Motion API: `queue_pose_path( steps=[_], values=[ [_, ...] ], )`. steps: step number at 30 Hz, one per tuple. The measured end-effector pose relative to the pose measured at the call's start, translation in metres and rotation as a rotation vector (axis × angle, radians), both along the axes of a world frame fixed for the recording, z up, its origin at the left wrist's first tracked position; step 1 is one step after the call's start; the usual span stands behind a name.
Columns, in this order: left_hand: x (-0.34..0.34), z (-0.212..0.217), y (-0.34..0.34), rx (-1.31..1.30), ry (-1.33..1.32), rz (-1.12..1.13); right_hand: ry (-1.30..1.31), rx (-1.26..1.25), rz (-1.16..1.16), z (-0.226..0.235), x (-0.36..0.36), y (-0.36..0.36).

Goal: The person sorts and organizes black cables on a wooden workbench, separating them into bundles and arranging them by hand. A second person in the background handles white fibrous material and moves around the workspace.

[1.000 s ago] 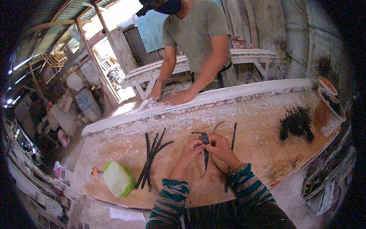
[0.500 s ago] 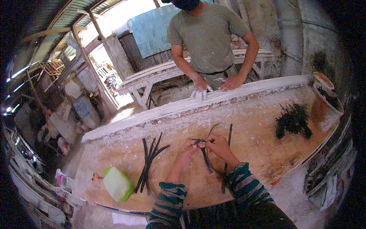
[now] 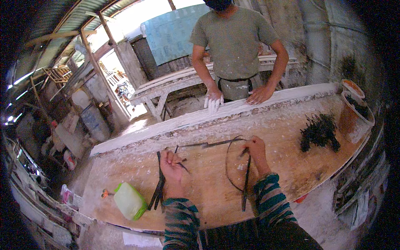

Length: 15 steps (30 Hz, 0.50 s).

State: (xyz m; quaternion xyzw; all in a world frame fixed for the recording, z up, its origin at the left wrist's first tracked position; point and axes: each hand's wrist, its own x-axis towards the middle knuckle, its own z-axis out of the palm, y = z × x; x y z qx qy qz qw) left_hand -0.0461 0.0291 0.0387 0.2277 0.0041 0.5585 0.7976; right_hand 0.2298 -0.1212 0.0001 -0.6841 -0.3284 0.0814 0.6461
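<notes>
A thin black strip (image 3: 217,143) stretches nearly level above the wooden tabletop, with a small thicker joint near its middle. My left hand (image 3: 171,167) is closed round one end, and a short tail pokes out below its fingers. At the other end my right hand (image 3: 256,151) pinches the strip, fingers together. Under and beside my left hand lies a loose bundle of black strips (image 3: 156,192). Below my right hand rests another straight black strip (image 3: 246,189), with a thin curved strand (image 3: 227,168) looping beside it.
A pale green plastic container (image 3: 129,202) and orange-handled scissors (image 3: 105,193) lie on the left of the table (image 3: 212,196). At right sit a tangled black heap (image 3: 320,132) and a bucket (image 3: 353,125). Across a white-coated beam (image 3: 175,127) stands a person (image 3: 233,46), both hands on it.
My hands have moved apart from close together, left hand leftward and right hand rightward and up, drawing the black strip out between them. The other person's hands have shifted slightly.
</notes>
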Motion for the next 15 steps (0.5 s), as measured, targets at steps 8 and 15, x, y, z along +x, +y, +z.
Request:
queue_pose_path(
  steps=[8, 15],
  values=[
    [-0.042, 0.003, 0.015, -0.270, 0.040, 0.241, 0.481, 0.323, 0.096, 0.016, 0.007, -0.017],
    [-0.009, 0.006, -0.003, -0.018, 0.226, -0.053, 0.294, -0.219, 0.476, 0.018, -0.017, -0.013]
  ],
)
